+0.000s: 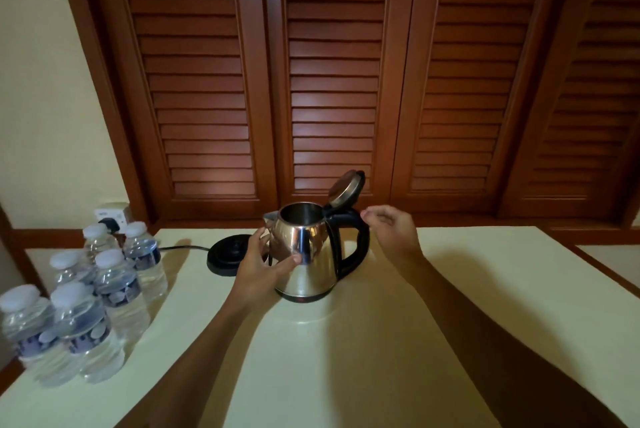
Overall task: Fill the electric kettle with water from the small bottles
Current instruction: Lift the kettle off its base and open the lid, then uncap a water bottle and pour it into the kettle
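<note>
A steel electric kettle point(311, 254) with a black handle stands on the pale table point(485, 289), off its base. Its lid point(344, 190) is flipped up and the inside looks dark. My left hand point(263, 264) grips the kettle's left side, thumb across the front. My right hand point(391, 230) hovers just right of the handle, fingers loosely curled and holding nothing. Several small capped water bottles point(114, 282) stand in a cluster at the table's left edge.
The black kettle base point(227, 254) sits left of the kettle, its cord running to a wall socket point(110, 216) behind the bottles. Dark louvred wooden shutters point(332, 81) fill the wall behind the table.
</note>
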Demonstrator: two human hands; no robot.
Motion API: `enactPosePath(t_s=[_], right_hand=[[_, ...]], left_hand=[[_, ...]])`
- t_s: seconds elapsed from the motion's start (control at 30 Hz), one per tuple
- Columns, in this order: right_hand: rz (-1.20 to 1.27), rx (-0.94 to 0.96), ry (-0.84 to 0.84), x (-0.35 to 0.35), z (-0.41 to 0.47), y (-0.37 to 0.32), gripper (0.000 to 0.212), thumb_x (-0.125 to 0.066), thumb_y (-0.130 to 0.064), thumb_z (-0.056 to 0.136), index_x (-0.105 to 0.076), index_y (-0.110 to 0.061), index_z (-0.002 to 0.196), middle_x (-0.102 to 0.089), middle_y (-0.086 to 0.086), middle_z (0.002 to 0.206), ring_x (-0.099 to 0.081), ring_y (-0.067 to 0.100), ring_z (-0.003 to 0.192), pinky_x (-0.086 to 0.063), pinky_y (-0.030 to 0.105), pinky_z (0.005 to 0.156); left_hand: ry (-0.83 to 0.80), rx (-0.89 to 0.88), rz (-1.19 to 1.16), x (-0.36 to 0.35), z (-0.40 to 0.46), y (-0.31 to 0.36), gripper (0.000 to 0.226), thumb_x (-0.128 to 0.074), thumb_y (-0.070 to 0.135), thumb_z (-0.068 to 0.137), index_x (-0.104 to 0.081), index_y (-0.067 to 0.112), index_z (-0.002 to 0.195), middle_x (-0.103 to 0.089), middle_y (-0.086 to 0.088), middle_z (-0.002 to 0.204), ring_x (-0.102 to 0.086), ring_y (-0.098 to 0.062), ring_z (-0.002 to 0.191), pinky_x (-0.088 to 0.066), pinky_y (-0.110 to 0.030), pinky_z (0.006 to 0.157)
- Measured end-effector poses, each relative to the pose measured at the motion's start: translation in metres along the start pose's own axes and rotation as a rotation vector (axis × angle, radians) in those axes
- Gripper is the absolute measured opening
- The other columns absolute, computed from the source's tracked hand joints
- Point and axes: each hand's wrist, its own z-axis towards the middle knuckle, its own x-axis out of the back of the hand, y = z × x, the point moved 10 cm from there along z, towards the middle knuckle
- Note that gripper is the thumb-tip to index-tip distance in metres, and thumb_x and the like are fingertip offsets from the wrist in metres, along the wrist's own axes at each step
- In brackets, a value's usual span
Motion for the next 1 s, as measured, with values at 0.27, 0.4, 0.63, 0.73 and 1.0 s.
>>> enactPosePath(t_s=[0.27,0.4,0.63,0.73,1.0], right_hand=[[-0.127,0.414,-0.184,-0.081,-0.081,-0.013,0.014,-0.068,-0.018,0.081,-0.067,-0.018,0.095,-0.063,-0.013,0.088,-0.06,-0.002,0.084,-0.045,0.008,0.074],[-0.128,0.449,-0.434,-0.165,-0.114,-0.036,0.016,-0.067,-0.018,0.084,-0.067,-0.019,0.1,-0.066,-0.008,0.095,-0.058,0.0,0.093,-0.046,0.015,0.078],[-0.059,0.661,-0.599,-0.282,-0.16,-0.129,0.021,-0.063,-0.02,0.083,-0.066,-0.019,0.103,-0.067,-0.001,0.095,-0.061,0.01,0.08,-0.051,0.03,0.067],[-0.135,0.719,-0.633,-0.316,-0.17,-0.157,0.027,-0.061,-0.023,0.087,-0.063,-0.021,0.114,-0.065,-0.003,0.101,-0.06,0.009,0.076,-0.05,0.03,0.069],[-0.403,0.742,-0.747,-0.359,-0.175,-0.168,0.029,-0.059,-0.024,0.089,-0.063,-0.016,0.116,-0.064,0.001,0.106,-0.053,0.012,0.084,-0.044,0.032,0.073]], left_hand=[[0.329,0.059,0.142,0.071,-0.089,-0.019,0.05,-0.076,0.013,0.085,-0.055,0.021,0.13,-0.061,0.001,0.133,-0.057,-0.016,0.124,-0.05,-0.038,0.104],[0.491,0.001,0.167,0.127,-0.154,-0.016,0.028,-0.073,0.009,0.087,-0.065,0.018,0.112,-0.07,0.004,0.11,-0.066,-0.003,0.103,-0.053,-0.02,0.086],[0.846,0.014,0.238,0.226,-0.228,-0.025,0.021,-0.068,0.004,0.087,-0.065,0.021,0.1,-0.071,0.006,0.099,-0.069,-0.007,0.095,-0.05,-0.008,0.072],[0.804,0.044,0.24,0.24,-0.224,-0.03,0.029,-0.069,0.007,0.088,-0.062,0.021,0.113,-0.066,0.007,0.112,-0.064,-0.009,0.105,-0.048,-0.008,0.074],[0.567,0.038,0.172,0.233,-0.188,-0.047,0.059,-0.071,0.015,0.087,-0.047,0.022,0.141,-0.058,0.007,0.132,-0.053,-0.01,0.123,-0.051,-0.033,0.097]])
